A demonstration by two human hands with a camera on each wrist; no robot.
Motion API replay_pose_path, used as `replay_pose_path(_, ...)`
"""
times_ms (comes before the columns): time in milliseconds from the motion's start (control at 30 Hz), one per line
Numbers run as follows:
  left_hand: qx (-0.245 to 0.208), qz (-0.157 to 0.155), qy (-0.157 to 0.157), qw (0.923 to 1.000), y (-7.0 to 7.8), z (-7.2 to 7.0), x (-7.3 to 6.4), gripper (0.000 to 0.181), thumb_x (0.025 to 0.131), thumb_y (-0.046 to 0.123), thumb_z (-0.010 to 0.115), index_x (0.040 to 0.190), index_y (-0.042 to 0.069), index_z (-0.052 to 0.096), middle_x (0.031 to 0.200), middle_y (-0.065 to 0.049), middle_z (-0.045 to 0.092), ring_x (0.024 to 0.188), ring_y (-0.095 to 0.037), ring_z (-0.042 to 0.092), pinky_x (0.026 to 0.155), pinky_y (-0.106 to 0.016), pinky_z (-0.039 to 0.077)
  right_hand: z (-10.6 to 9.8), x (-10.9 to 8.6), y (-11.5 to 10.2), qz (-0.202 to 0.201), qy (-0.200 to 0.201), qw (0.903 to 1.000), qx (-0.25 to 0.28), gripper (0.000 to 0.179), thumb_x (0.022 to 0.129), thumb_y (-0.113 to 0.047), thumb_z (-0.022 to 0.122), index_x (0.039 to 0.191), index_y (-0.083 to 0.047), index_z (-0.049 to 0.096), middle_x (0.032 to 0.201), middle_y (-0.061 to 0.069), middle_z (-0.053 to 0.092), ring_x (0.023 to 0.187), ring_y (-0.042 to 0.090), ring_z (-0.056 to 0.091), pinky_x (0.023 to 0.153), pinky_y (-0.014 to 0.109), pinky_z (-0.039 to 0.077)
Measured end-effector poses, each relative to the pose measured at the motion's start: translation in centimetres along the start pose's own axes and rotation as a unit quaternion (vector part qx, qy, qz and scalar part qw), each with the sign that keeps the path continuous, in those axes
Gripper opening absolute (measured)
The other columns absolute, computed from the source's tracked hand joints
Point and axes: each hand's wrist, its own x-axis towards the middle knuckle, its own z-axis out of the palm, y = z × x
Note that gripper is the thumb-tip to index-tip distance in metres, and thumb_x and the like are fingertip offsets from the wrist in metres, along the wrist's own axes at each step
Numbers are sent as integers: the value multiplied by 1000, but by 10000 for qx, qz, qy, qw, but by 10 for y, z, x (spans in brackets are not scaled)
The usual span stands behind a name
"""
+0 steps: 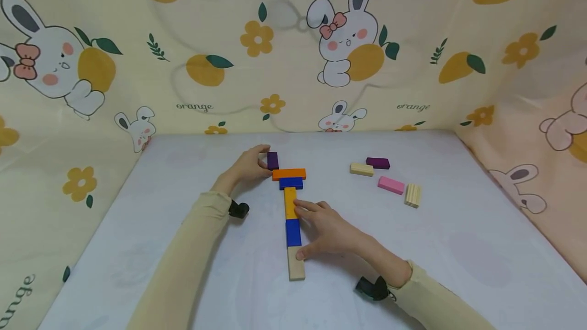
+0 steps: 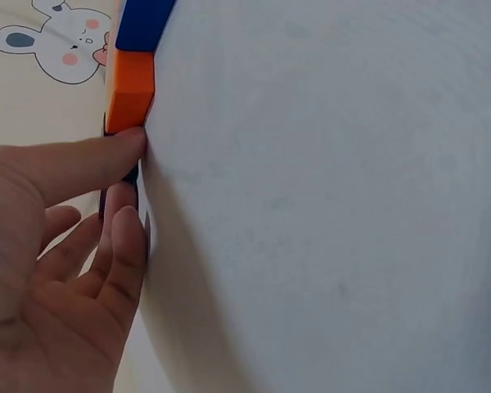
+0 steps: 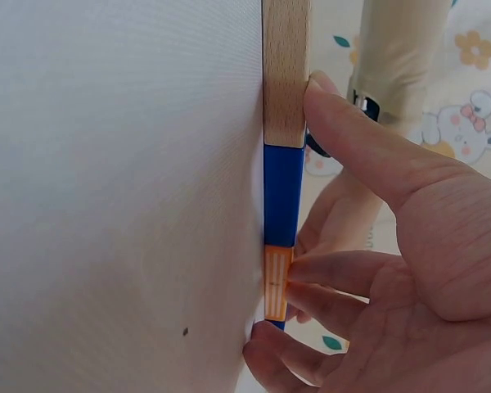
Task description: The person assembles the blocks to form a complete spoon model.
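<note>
A T-shaped row of wooden blocks lies on the table. From the near end run a plain wood block (image 1: 296, 269), a blue block (image 1: 293, 233), a yellow-orange block (image 1: 290, 202), a crosswise blue block (image 1: 291, 184) and a crosswise orange block (image 1: 289, 174). My left hand (image 1: 247, 167) pinches a dark purple block (image 1: 272, 160) at the orange one's far left end; in the left wrist view fingers mostly hide it. My right hand (image 1: 332, 230) lies along the row's right side, thumb touching the plain block, fingertips against the yellow-orange one.
Right of the row lie loose blocks: a cream block (image 1: 361, 169), a purple block (image 1: 378, 163), a pink block (image 1: 391, 185) and a grooved wood block (image 1: 412, 195). A patterned cloth (image 1: 284, 65) rises behind the white table (image 1: 435, 248).
</note>
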Motion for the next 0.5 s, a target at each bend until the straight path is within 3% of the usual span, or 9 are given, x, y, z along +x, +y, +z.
replay_pose_path(500, -97, 36, -103, 9999, 2, 1, 2, 72, 87, 2, 73, 149, 6, 37, 148, -12, 43, 103, -24, 62, 93, -34, 50, 1, 1, -1, 46, -11, 10000, -39, 100, 70, -57, 82, 149, -9, 44, 159, 2, 28, 134, 34, 33, 103, 53, 38)
